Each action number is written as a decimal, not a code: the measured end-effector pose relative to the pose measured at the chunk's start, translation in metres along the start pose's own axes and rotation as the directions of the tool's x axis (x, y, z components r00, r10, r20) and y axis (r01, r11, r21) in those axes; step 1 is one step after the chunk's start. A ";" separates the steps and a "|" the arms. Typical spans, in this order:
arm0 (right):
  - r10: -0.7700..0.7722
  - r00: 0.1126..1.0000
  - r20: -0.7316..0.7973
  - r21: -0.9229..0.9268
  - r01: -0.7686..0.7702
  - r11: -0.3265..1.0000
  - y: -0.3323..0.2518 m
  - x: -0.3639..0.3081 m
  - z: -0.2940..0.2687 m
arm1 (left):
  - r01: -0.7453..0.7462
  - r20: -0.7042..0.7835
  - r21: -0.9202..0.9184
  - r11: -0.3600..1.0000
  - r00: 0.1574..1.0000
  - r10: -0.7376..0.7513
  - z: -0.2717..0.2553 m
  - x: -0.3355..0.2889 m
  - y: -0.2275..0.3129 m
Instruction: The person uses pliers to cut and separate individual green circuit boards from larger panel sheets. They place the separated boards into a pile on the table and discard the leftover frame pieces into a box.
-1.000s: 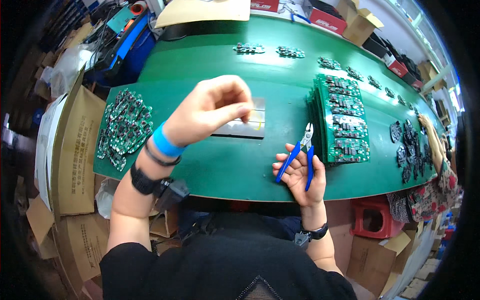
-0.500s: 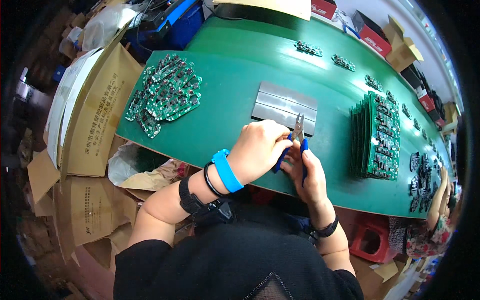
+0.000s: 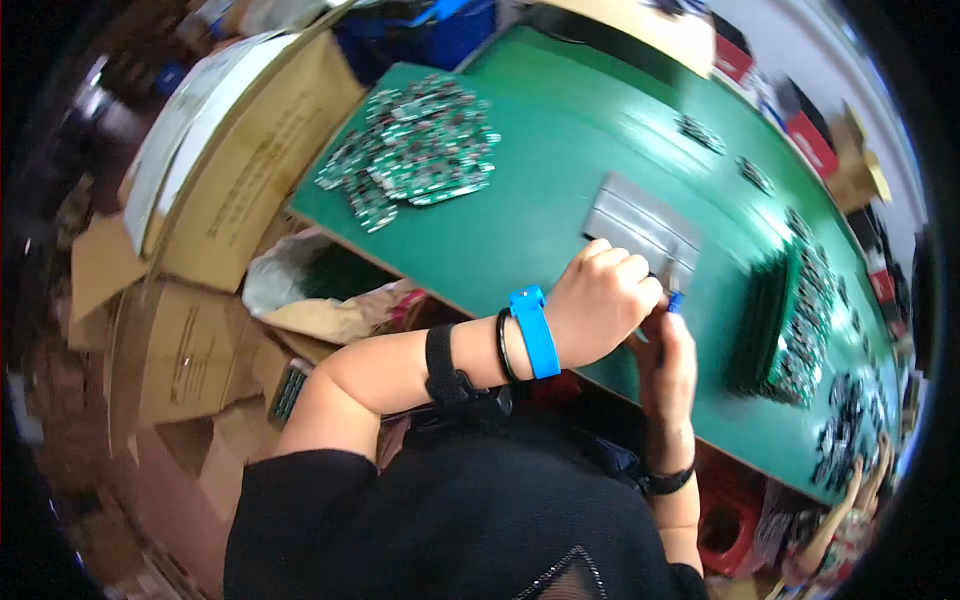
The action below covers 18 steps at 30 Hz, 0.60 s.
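My right hand is closed around a pair of nippers with blue handles, its jaws blurred and pointing away from me. My left hand, with a blue band on its wrist, is curled into a fist against the nippers and the right fingertips. Its inner fingers are hidden, so what they grip cannot be made out. Just beyond both hands a grey grooved metal block lies on the green table.
Loose green circuit boards are heaped on the left. A row of upright board panels stands on the right, with dark parts past it. An open cardboard box flanks the table's left edge. Another person's arms show at far right.
The view has swung, shifting the table's things across the picture. My left fist now covers more of the nippers, and both hands are still together.
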State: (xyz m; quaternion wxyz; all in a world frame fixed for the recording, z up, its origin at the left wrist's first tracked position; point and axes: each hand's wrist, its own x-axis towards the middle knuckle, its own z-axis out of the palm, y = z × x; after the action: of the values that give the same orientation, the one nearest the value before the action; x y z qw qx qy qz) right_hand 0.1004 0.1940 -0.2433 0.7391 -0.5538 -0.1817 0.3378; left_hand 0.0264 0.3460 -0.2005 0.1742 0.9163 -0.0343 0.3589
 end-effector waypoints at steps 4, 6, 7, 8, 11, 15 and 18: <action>-0.076 0.997 0.034 0.090 0.072 0.993 -0.003 -0.001 -0.037 | 0.312 0.102 -0.130 0.941 0.948 -0.301 -0.094 -0.039 -0.019; -0.065 0.995 0.076 0.091 0.058 0.994 -0.007 -0.005 -0.055 | 0.541 0.108 -0.078 0.837 0.840 -0.532 -0.149 -0.073 -0.027; -0.037 0.993 0.111 0.057 0.031 0.998 -0.013 -0.009 -0.058 | 0.657 0.064 -0.039 0.753 0.754 -0.654 -0.171 -0.091 -0.031; -0.058 0.992 0.110 0.043 0.053 0.998 -0.013 -0.011 -0.056 | 0.744 0.054 0.009 0.668 0.666 -0.744 -0.188 -0.110 -0.038; -0.030 0.993 0.112 0.116 0.017 0.993 -0.004 -0.011 -0.061 | 0.848 0.031 0.202 0.490 0.494 -0.869 -0.204 -0.186 -0.091; -0.051 0.985 0.166 0.117 0.032 0.993 -0.002 -0.008 -0.052 | 0.954 -0.288 0.138 0.266 0.295 -0.911 -0.150 -0.306 -0.195; -0.035 0.991 0.131 0.013 0.033 0.999 -0.006 -0.012 -0.052 | 0.905 -0.261 0.421 0.054 0.178 -0.949 -0.121 -0.309 -0.207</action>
State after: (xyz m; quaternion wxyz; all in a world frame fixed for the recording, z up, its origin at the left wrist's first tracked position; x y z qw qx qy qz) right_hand 0.1274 0.1480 -0.2529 0.7342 -0.5231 -0.2374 0.3618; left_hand -0.2412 0.5627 -0.3860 0.1228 0.7453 0.6446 0.1181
